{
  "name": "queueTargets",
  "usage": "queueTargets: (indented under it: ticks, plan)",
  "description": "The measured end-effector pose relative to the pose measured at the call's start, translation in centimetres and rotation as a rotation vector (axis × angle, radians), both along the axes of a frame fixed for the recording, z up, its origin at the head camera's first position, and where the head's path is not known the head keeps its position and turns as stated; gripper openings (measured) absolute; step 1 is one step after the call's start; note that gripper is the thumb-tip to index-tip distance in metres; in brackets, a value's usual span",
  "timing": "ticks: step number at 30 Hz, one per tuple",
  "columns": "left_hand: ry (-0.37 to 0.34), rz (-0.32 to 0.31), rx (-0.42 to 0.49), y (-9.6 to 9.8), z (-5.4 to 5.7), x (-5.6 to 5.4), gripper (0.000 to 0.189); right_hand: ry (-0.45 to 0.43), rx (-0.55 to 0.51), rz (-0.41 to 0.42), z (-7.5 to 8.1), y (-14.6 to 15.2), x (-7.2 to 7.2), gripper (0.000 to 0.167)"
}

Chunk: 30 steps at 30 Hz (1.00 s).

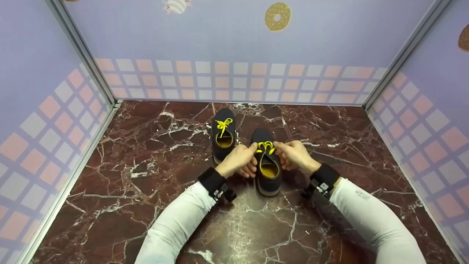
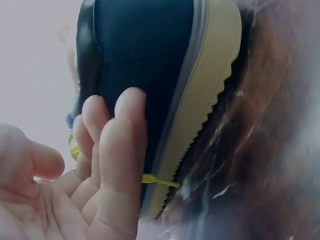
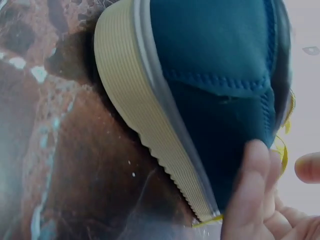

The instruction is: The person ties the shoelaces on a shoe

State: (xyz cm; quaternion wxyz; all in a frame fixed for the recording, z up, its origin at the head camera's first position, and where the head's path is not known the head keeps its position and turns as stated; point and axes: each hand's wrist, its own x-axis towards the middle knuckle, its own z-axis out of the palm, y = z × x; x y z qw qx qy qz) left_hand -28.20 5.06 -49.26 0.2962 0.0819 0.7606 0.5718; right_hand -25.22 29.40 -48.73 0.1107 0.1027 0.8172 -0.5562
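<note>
A dark lace-up shoe (image 1: 269, 185) with a yellow lining stands on the floor between my hands, toe pointing away. Its yellow laces (image 1: 265, 146) form a bow with loops over the tongue. Along the shoe's left side is my left hand (image 1: 240, 160), thumb tip close to the bow. My right hand (image 1: 295, 156) flanks the other side, its thumb also near a loop. In the left wrist view, fingers (image 2: 120, 165) lie along the upper, thumb apart from them. The right wrist view shows fingertips (image 3: 257, 150) at the upper and a gap before the thumb.
A matching dark shoe (image 1: 222, 112), its yellow laces tied in a bow, stands to the left and slightly farther off. The floor (image 1: 154, 205) is reddish-brown with white veins. Patterned panels (image 1: 234, 44) enclose it at the back and both sides.
</note>
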Motion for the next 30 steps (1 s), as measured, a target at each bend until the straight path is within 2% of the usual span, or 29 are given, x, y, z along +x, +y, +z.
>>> queueTargets:
  ticks: [7,13,17,22,24,27,30]
  plan:
    - [0.017,0.106,0.005,1.0,-0.5,0.2,0.045,0.068,0.03,0.0,-0.4,-0.9,-0.5,0.029]
    - [0.142,0.136,-0.002,1.2,-0.3,0.3,0.032,0.128,0.007,-0.022,-0.6,-1.1,-0.4,0.019]
    - [0.294,0.157,-0.007,1.2,-0.3,0.3,0.028,0.178,-0.035,-0.038,-0.5,-1.2,-0.1,0.015]
    - [0.62,0.234,-0.054,1.2,-0.3,-0.1,0.023,0.263,-0.121,-0.087,0.0,-1.3,0.2,0.015]
    - [0.723,0.272,-0.061,1.3,-0.3,-0.3,0.022,0.292,-0.157,-0.105,0.3,-1.4,0.2,0.016]
    - [0.811,0.327,-0.033,1.5,-0.3,-0.5,0.019,0.357,-0.15,-0.132,0.5,-1.4,0.1,0.018]
    - [0.857,0.36,0.027,1.7,-0.2,-0.6,0.016,0.437,-0.078,-0.168,0.7,-1.4,0.2,0.02]
